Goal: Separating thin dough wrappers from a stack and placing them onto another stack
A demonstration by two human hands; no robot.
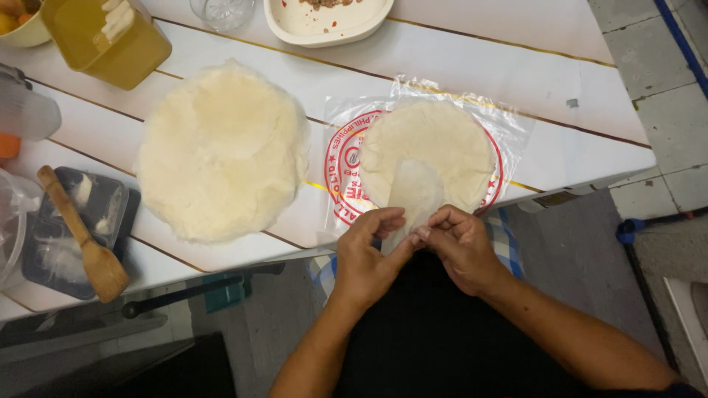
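At lower centre, the left hand (369, 247) and right hand (461, 243) pinch one thin wrapper sheet (414, 193) with closed fingers; peeling it slowly and evenly off the wrapper stack (435, 144) should avoid tearing.

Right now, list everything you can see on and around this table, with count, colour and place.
Table: one, white with thin gold lines, fills the upper frame.
Wrapper stack: one, pale cream, on the plastic bag.
Plastic bag: one, clear with red print, right of centre.
Spread wrappers: one round pile, cream, left of centre.
Wooden spatula: one, brown, resting on the dark tray.
Dark tray: one, black, left edge.
Yellow container: one, mustard, top left.
Glass: one, clear, top edge.
White dish: one, white, top centre.
Left hand: one, pinching the thin sheet's edge.
Right hand: one, pinching the same sheet.
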